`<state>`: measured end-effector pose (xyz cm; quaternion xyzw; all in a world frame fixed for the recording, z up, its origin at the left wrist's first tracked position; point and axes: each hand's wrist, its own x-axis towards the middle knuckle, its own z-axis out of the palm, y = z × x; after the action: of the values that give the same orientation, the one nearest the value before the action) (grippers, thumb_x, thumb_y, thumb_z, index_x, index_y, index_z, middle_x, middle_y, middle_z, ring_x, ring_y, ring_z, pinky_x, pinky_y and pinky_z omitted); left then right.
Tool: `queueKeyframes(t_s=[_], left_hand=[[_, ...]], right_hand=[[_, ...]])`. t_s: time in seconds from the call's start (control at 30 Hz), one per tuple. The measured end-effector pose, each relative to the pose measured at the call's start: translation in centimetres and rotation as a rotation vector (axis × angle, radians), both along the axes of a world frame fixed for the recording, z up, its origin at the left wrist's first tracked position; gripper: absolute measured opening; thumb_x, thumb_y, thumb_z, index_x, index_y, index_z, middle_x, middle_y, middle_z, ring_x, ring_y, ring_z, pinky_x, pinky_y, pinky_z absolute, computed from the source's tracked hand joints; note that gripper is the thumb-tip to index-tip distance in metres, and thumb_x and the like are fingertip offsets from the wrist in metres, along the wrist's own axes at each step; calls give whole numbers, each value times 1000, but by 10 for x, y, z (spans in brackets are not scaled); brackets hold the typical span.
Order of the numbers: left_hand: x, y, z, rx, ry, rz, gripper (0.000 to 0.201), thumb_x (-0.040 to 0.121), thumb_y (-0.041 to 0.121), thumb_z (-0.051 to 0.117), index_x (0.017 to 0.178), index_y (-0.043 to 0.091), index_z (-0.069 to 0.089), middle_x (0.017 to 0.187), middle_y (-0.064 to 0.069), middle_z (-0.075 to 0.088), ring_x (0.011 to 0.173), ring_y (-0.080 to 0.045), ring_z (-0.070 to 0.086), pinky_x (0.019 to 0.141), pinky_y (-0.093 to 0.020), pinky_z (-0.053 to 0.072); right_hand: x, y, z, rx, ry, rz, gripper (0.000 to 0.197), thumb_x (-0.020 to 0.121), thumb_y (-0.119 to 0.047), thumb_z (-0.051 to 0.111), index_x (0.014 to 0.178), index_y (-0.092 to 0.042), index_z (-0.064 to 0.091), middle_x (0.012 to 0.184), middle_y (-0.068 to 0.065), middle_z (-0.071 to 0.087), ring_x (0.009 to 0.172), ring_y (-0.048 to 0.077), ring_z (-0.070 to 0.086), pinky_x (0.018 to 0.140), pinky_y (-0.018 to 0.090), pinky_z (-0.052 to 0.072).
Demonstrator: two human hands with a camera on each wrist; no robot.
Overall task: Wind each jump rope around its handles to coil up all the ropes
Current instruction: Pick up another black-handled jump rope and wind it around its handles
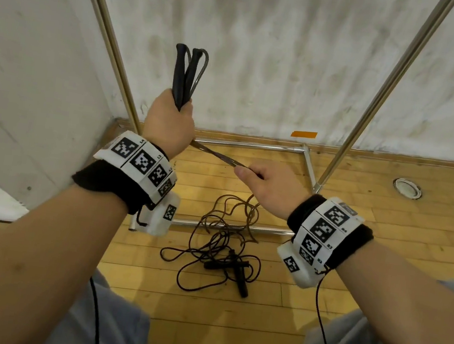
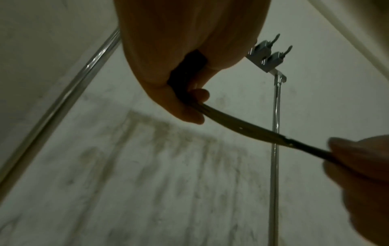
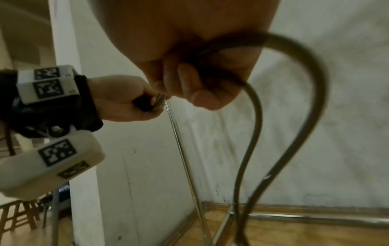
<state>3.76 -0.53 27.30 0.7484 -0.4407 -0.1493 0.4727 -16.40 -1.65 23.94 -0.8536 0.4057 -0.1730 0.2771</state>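
Observation:
My left hand (image 1: 168,122) grips two black jump-rope handles (image 1: 185,78) held upright together, their tips pointing up. From the bottom of that fist (image 2: 185,93) a taut bundle of rope strands (image 1: 216,155) runs right to my right hand (image 1: 265,183), which pinches it. In the right wrist view the rope (image 3: 294,116) loops out of my right hand (image 3: 200,79) and hangs down toward the floor. A second dark jump rope (image 1: 218,246) lies tangled on the wooden floor below my hands, its black handles (image 1: 238,272) lying among the loops.
A metal rack frame (image 1: 252,145) stands on the wooden floor against the stained white wall, with slanting poles (image 1: 108,30) left and right. An orange tape strip (image 1: 304,134) sits at the wall base. A round floor fitting (image 1: 407,188) lies to the right.

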Motion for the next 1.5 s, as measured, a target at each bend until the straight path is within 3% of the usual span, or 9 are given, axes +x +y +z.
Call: queueKeyframes(t_s=[0.17, 0.5, 0.67, 0.77, 0.93, 1.17, 1.33, 1.43, 1.5], left_hand=[[5, 4, -10, 285, -391, -57, 28, 99, 23, 43, 123, 10, 48, 100, -10, 60, 83, -27, 55, 70, -37, 46], [-32, 17, -17, 482, -435, -622, 44, 92, 62, 37, 85, 21, 53, 66, 4, 52, 60, -13, 50, 54, -27, 36], [-53, 25, -27, 636, -534, -672, 10, 95, 28, 46, 104, 27, 50, 75, 4, 57, 65, -11, 55, 53, -24, 36], [-61, 28, -25, 592, -515, -777, 19, 96, 20, 44, 107, 35, 39, 75, 9, 52, 65, -6, 50, 53, -21, 31], [-59, 32, -8, 537, -415, -834, 28, 94, 12, 46, 79, 35, 41, 75, 7, 51, 69, -12, 48, 58, -25, 33], [-48, 33, 17, 252, 151, -737, 29, 76, 15, 57, 104, 11, 59, 81, -12, 51, 66, -20, 44, 58, -31, 38], [-45, 29, 18, 83, 410, -575, 37, 88, -6, 49, 121, 11, 51, 83, -7, 50, 59, -15, 42, 48, -22, 36], [-42, 25, 17, 2, 469, -491, 27, 88, -1, 49, 111, 13, 54, 80, -5, 49, 55, -13, 40, 46, -22, 35], [-41, 23, 13, -18, 366, -437, 11, 91, 13, 57, 101, 16, 56, 78, -5, 48, 55, -13, 42, 48, -25, 38]], right_hand=[[-12, -12, 10, -107, -46, -54, 40, 97, -40, 40, 59, -28, 38, 53, -10, 37, 49, 8, 37, 52, 25, 27], [-25, -33, 21, -301, -152, -238, 32, 97, -35, 45, 72, -17, 50, 56, -8, 43, 54, 8, 42, 52, 27, 29], [-27, -33, 30, -337, -131, -196, 29, 94, -43, 46, 76, -23, 56, 59, -12, 48, 56, 4, 45, 52, 20, 32], [-33, -41, 31, -256, -155, -236, 32, 91, -46, 51, 74, -20, 60, 59, -9, 49, 56, 6, 45, 53, 22, 34], [-40, -52, 32, -9, -287, -252, 36, 87, -48, 57, 69, -19, 68, 52, -8, 38, 42, 1, 36, 44, 10, 30], [-32, -57, 31, 348, -549, -260, 32, 90, -36, 58, 66, -15, 65, 53, -5, 39, 45, 11, 27, 46, 26, 23], [-25, -49, 15, 222, -456, -246, 14, 89, -36, 59, 79, -27, 64, 46, -20, 50, 41, -5, 44, 49, 14, 33], [-16, -39, 12, 127, -365, -192, 21, 93, -34, 53, 74, -32, 61, 54, -14, 50, 48, -4, 45, 44, 5, 33], [-12, -33, 12, 70, -272, -132, 27, 96, -34, 47, 72, -32, 58, 58, -10, 44, 51, 5, 41, 47, 13, 34]])
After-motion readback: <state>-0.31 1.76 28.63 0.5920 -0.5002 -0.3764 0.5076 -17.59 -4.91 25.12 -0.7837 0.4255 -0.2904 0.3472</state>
